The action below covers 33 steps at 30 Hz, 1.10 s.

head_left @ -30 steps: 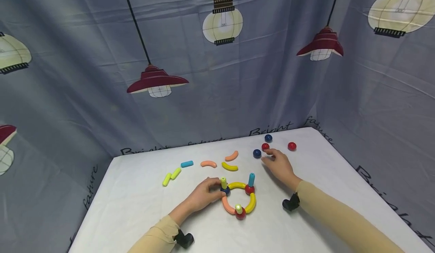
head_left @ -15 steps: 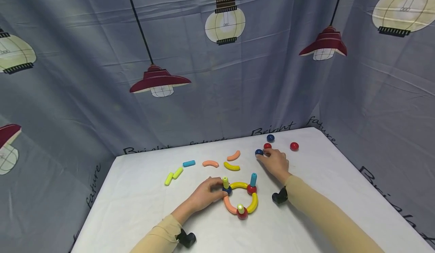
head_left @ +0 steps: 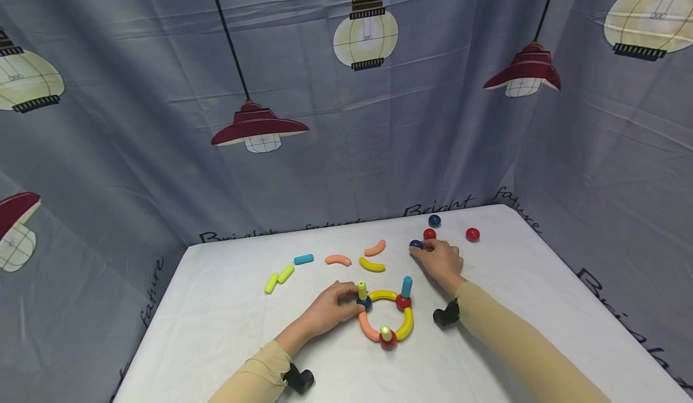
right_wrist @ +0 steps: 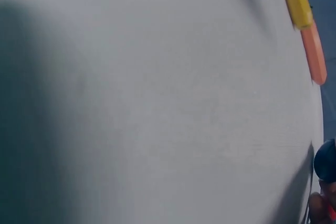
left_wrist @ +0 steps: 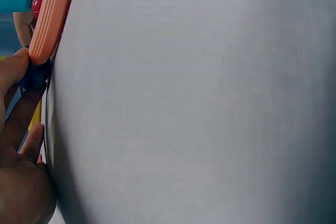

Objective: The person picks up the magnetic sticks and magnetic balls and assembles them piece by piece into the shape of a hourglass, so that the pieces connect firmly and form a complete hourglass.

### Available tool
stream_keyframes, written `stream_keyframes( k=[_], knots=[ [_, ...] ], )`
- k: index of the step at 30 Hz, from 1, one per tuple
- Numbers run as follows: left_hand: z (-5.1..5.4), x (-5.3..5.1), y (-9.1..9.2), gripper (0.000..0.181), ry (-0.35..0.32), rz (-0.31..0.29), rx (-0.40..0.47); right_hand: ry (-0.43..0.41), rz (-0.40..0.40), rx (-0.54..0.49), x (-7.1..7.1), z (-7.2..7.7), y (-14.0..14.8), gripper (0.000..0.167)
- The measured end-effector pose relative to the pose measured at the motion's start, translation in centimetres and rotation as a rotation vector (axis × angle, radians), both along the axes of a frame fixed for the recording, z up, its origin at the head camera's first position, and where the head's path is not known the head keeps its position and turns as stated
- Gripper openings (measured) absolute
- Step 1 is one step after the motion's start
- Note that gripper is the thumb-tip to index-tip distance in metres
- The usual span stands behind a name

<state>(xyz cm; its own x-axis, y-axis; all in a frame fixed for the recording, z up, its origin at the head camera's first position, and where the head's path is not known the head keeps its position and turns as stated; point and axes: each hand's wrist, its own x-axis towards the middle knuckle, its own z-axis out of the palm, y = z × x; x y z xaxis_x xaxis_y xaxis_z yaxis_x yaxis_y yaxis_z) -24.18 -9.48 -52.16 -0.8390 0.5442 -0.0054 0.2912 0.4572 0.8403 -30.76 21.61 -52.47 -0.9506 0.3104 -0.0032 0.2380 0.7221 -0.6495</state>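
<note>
In the head view my left hand (head_left: 329, 308) grips a dark blue ball (head_left: 364, 302) at the left corner of a ring, with thumb and fingers around it. Curved yellow rods (head_left: 406, 325) and a curved orange rod (head_left: 368, 327) form the ring, along with red balls (head_left: 403, 302). Short straight rods stand up from the balls: lime green (head_left: 362, 290) and light blue (head_left: 406, 286). Farther back, my right hand (head_left: 443, 261) pinches another dark blue ball (right_wrist: 326, 161) between thumb and fingers, low at the table. That hand is mostly cut off in the right wrist view.
Behind the right hand lie a red ball (head_left: 429, 234), a dark blue ball (head_left: 435, 221) and another red ball (head_left: 473, 234). Loose curved rods (head_left: 372, 264) lie behind the ring; lime rods (head_left: 272, 283) and a blue rod (head_left: 304, 259) lie left. A curtain (head_left: 303, 186) backs the white table.
My right hand has shifted left from beside the red ball to the nearer blue ball and now pinches it. The left hand keeps its hold at the ring. The head view has turned slightly.
</note>
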Motion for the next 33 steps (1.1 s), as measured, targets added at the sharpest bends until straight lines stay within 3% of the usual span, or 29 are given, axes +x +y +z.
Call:
stream_keyframes(
  k=[6, 10, 13, 21, 33],
  knots=[
    [-0.2, 0.0, -0.1, 0.03, -0.012, 0.003, -0.004, -0.015, 0.035, -0.136, 0.5, 0.4, 0.3, 0.062],
    [-0.2, -0.1, -0.1, 0.031, -0.01, 0.003, -0.007, 0.003, 0.101, -0.296, 0.8, 1.3, 0.7, 0.063],
    [-0.2, -0.1, -0.1, 0.03, -0.007, -0.002, -0.007, 0.02, 0.161, -0.356, 1.0, 2.3, 0.6, 0.062],
    [0.0, -0.1, 0.0, 0.03, -0.001, -0.011, -0.005, 0.076, 0.324, -0.324, 1.9, 5.4, -0.4, 0.065],
    [-0.1, -0.2, 0.1, 0.029, -0.016, 0.004, -0.006, 0.089, 0.585, -0.281, 3.6, 8.6, -3.0, 0.046]
  ],
)
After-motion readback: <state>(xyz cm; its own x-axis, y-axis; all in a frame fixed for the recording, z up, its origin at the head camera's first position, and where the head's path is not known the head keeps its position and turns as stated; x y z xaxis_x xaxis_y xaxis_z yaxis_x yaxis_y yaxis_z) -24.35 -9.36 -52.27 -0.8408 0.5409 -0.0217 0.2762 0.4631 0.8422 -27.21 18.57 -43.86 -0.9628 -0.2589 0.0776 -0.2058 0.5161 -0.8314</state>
